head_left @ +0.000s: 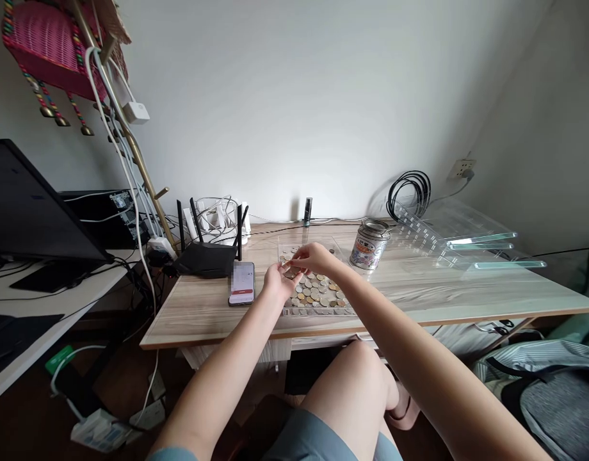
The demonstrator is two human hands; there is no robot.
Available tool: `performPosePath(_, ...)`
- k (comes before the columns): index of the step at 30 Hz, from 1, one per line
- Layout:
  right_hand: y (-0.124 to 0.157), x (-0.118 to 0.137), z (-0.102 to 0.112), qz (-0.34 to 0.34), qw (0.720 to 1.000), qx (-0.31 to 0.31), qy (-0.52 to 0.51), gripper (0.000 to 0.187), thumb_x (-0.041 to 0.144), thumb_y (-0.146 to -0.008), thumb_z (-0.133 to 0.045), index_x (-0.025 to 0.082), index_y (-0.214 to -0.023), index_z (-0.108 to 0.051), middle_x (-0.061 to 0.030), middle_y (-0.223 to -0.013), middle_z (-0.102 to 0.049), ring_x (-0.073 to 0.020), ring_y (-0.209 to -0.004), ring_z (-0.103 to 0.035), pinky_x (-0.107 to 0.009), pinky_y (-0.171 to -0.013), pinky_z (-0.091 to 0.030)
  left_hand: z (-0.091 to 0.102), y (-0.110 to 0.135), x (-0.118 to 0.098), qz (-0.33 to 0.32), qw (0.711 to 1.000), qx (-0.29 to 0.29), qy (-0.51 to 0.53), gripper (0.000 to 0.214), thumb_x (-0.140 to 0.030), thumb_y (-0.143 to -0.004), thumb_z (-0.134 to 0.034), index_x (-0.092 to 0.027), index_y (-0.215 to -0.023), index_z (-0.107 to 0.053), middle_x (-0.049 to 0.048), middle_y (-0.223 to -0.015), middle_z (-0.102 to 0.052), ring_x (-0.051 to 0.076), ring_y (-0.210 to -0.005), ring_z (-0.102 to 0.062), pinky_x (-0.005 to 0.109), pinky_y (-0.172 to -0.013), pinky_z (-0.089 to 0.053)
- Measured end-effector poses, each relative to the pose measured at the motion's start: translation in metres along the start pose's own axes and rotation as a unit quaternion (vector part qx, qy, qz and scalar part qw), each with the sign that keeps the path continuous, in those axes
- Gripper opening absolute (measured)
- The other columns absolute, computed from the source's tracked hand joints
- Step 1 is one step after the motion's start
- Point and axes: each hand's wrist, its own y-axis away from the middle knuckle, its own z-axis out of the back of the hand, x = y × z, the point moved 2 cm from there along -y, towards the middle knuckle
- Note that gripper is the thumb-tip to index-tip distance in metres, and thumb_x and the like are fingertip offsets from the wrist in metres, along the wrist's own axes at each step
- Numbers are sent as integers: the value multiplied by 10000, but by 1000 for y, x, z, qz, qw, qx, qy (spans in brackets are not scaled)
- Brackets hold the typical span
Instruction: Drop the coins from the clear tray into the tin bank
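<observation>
Coins [318,293] are lying loose in a clear tray [323,311] on the surface [433,294], probably feeling light, hard and slippery, so suiting a rim pinch. The left hand [281,280] is cupping loosely; the right hand's [314,258] grip is looking narrow, any held coin not showing clearly.

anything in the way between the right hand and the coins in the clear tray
Only the left hand, cupped at the fingertips of the right hand over the left part of the clear tray. Toward the coins on the near side, nothing visible blocks. The can stands to the right, outside the tray.
</observation>
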Motion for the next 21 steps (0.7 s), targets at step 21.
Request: performPosePath(21, 10, -17, -72, -16, 965, 187, 186, 203, 252, -584, -586, 146, -755, -617, -39, -645, -626, -122, -545, -559, -214, -514, -448, 6, 5, -20, -20, 998, 49, 15, 129, -94, -702, -355, -130, -616, -444, -21, -449, -422, 43, -354, -376, 126, -327, -258)
